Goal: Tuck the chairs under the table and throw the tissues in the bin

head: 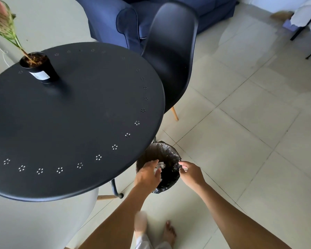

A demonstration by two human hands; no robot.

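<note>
Soft, even daylight; pale sheen on the floor [258, 72] toward 2 o'clock. Faint shadow beside the pot [41, 68]. Wide-angle bending at edges; blurred patch at 6 o'clock.

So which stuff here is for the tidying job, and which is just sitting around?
For the job: black chair, white chair, round table, tissues, bin, left hand, right hand.

Just there: potted plant, blue sofa.
</note>
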